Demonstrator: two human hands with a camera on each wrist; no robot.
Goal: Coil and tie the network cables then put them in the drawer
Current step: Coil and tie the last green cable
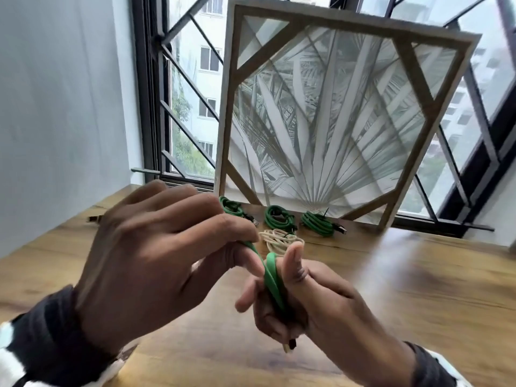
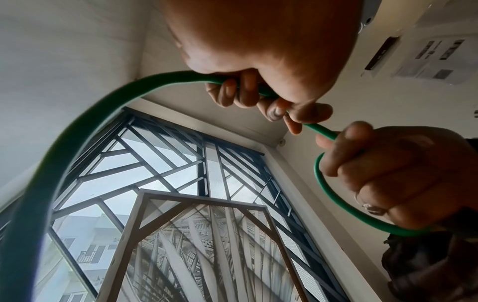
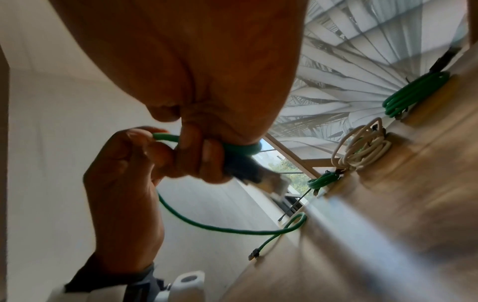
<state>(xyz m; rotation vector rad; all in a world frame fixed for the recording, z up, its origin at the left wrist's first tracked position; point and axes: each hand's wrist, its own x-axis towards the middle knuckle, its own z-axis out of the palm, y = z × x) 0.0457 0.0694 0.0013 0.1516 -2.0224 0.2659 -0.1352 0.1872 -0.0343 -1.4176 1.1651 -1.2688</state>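
A green network cable (image 1: 272,275) is held above the wooden table (image 1: 418,303) between both hands. My right hand (image 1: 301,303) grips its first small loops and the plug end (image 3: 269,183), thumb up. My left hand (image 1: 156,263) pinches the cable (image 2: 320,129) just beside the right hand (image 2: 398,175) and feeds it over. The loose remainder (image 3: 232,230) trails down to the table, its far plug (image 3: 254,254) lying there. Three tied green coils (image 1: 279,217) and one cream coil (image 1: 280,240) lie at the back of the table.
A large framed palm-leaf picture (image 1: 335,107) leans against the barred window (image 1: 184,107) behind the coils. A white wall (image 1: 55,107) stands on the left. A loose black cable tie (image 3: 292,206) lies near the table's back edge.
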